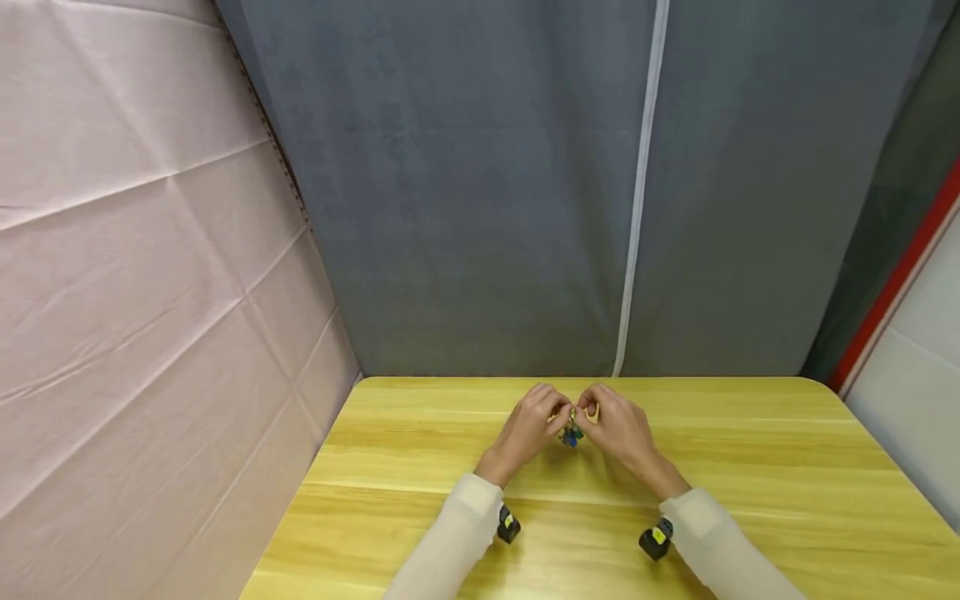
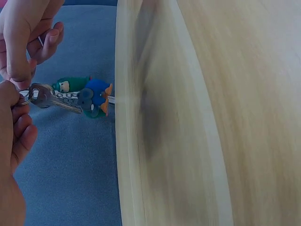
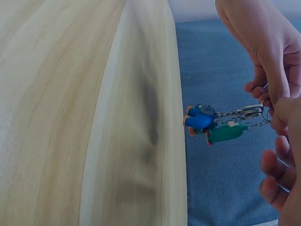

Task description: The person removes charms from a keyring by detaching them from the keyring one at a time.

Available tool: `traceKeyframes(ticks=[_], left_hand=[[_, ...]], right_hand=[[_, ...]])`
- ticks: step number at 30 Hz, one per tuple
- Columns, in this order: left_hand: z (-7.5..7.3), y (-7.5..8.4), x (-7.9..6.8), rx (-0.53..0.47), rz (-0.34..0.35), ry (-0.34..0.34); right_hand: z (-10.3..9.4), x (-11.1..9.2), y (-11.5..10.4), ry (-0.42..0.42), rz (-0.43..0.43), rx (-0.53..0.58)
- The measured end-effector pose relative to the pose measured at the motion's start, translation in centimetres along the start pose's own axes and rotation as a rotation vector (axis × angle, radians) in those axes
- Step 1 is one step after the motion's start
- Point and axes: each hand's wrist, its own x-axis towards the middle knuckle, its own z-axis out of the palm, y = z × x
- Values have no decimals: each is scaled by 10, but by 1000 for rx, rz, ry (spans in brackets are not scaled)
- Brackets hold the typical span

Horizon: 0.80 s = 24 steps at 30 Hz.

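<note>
The left hand [image 1: 525, 427] and right hand [image 1: 618, 429] pinch the key ring [image 2: 24, 98] between fingers; keys [image 2: 66, 100] hang from it. Working the ring seems under way; the next move calls for steadiness.

The tabletop [image 1: 787, 475] stretches wide outside both sleeves [image 1: 453, 533], leaving room for a hand to pass on either side. Between the forearms the way narrows, with black wrist cameras [image 1: 508, 525] jutting inward; at its far end the left hand [image 1: 527, 427] and right hand [image 1: 621, 427] meet, and the bunch of keys and charms [image 1: 572, 437] hangs in the gap below them. Beyond lies a shallow strip, stopped by the grey curtain [image 1: 480, 217]; pink cloth [image 1: 150, 267] walls the left.
</note>
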Motion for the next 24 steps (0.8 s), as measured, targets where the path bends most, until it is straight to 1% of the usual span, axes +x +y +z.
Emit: traceKeyframes(ticks=[7, 14, 21, 24], left_hand=[[0, -1, 0, -15, -17, -10], [0, 0, -1, -27, 30, 15], [2, 0, -2, -15, 37, -8], [1, 1, -2, -15, 39, -17]], right_hand=[[1, 1, 1, 5, 1, 14], [0, 2, 2, -29, 19, 61], [0, 2, 4, -64, 55, 86], [-2, 2, 4, -73, 54, 81]])
